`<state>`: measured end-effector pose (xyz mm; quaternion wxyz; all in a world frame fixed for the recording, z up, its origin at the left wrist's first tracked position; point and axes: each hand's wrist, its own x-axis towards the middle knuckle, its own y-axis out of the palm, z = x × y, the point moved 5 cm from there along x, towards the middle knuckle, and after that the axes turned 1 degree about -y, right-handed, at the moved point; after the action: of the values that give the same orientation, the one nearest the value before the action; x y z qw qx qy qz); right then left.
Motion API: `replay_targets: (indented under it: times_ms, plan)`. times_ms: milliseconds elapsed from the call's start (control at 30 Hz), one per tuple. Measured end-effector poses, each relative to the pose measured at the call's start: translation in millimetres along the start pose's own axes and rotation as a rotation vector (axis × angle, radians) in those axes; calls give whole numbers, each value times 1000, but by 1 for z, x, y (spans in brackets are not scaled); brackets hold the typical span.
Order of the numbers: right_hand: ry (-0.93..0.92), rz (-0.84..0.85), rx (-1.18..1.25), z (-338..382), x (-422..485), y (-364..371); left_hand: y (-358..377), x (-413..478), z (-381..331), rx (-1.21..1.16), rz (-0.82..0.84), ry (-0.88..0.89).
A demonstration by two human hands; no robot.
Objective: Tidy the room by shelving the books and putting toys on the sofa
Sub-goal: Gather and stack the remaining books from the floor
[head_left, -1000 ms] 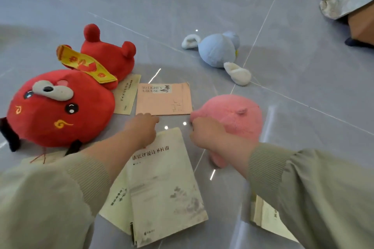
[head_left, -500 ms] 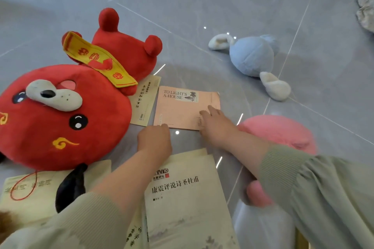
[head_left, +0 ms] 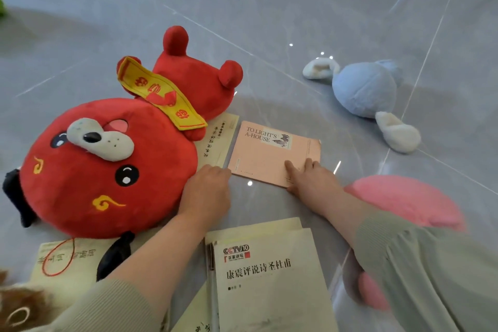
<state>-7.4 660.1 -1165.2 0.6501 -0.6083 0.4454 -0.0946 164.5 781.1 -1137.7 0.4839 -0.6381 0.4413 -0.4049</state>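
Single head-worn wide-angle view, aimed forward and steeply down at the grey tiled floor (head_left: 269,21). Taken from above and behind the wearer's reach, with left hand (head_left: 206,191) just left of centre and right hand (head_left: 312,178) just right of it, both coming up from the bottom edge. Very close in: cream CCTV10 book (head_left: 269,277) cut off by the bottom edge, green sleeve (head_left: 431,277) filling the lower-right corner and blurred. Pink book (head_left: 269,156) near frame centre, title readable from the wearer's side. Red dog plush (head_left: 107,164) large at left, blue plush (head_left: 363,89) farther out at right. Floor running back to the top edge.
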Motion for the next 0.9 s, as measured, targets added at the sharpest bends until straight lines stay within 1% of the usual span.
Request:
replay_targets:
  times_ms: [33,67,100,167,200,233,267,333,467,567,667,767,833,900]
  plan:
    - [11,2,2,1,0,-1,-4,3,6,-18,-98,-1]
    - [21,4,0,1,1,-1,-7,8,11,-52,-107,-36]
    - [28,9,-7,1,1,-3,-8,15,21,-84,-58,-135]
    - [29,13,-32,6,3,-8,1,21,48,-151,132,-421]
    - [16,6,-57,10,5,-11,7,23,60,-166,216,-523]
    - [-1,3,-82,14,6,-14,14,24,69,-175,300,-583]
    - [-16,5,-101,17,6,-17,19,24,75,-156,368,-600]
    - [-23,8,-116,23,6,-22,26,24,77,-34,454,-566]
    - [-23,14,-143,26,4,-24,22,27,66,218,376,-472]
    - [-47,6,-144,27,0,-24,16,32,48,393,377,-310]
    - [-99,-9,-164,30,-7,-26,16,27,33,461,395,-147]
    - [-167,-39,-222,30,-12,-30,7,20,40,432,395,-132]
    - [-174,-55,-229,26,-16,-32,-3,18,44,307,347,-170]
    - [-171,-47,-207,25,-22,-33,-13,13,49,115,311,-286]
